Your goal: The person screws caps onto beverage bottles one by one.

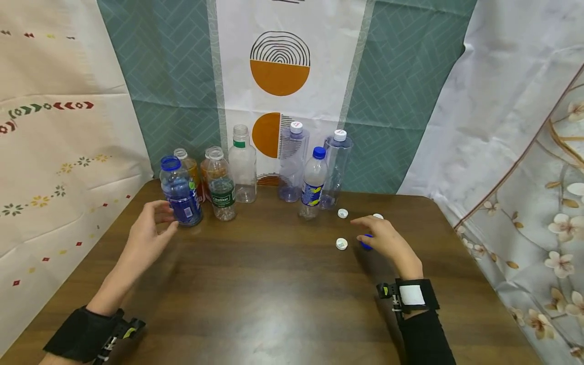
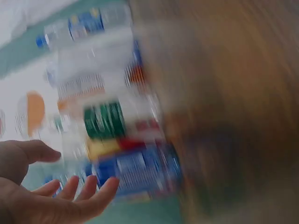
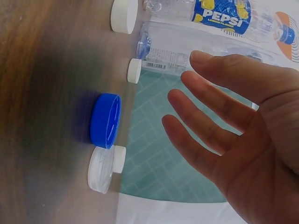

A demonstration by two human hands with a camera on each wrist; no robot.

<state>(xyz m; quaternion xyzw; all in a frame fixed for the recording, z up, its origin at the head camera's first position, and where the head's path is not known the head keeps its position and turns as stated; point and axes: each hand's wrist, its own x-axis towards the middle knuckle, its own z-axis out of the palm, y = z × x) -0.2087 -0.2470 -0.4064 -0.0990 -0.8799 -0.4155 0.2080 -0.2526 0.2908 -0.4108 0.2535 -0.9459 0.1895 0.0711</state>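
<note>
At the left of the table, my left hand point(image 1: 152, 228) is beside a blue-labelled bottle point(image 1: 183, 195) with an uncapped blue neck. Its fingers are spread around empty air in the blurred left wrist view; whether a fingertip touches the bottle I cannot tell. On the right, my right hand point(image 1: 383, 237) hovers over a blue bottle cap point(image 1: 366, 243), which it partly hides. The right wrist view shows its fingers loosely bent and holding nothing, apart from the blue cap point(image 3: 105, 120). A translucent cap point(image 3: 100, 170) lies against that one, and white caps point(image 1: 341, 244) lie around.
Several uncapped bottles stand at the back left, among them a green-labelled one point(image 1: 222, 192) and a tall clear one point(image 1: 243, 172). Two tall white-capped bottles point(image 1: 294, 162) and a blue-capped Pepsi bottle point(image 1: 313, 185) stand at the back middle. Cloth point(image 1: 392, 101) hangs behind the table point(image 1: 274, 284).
</note>
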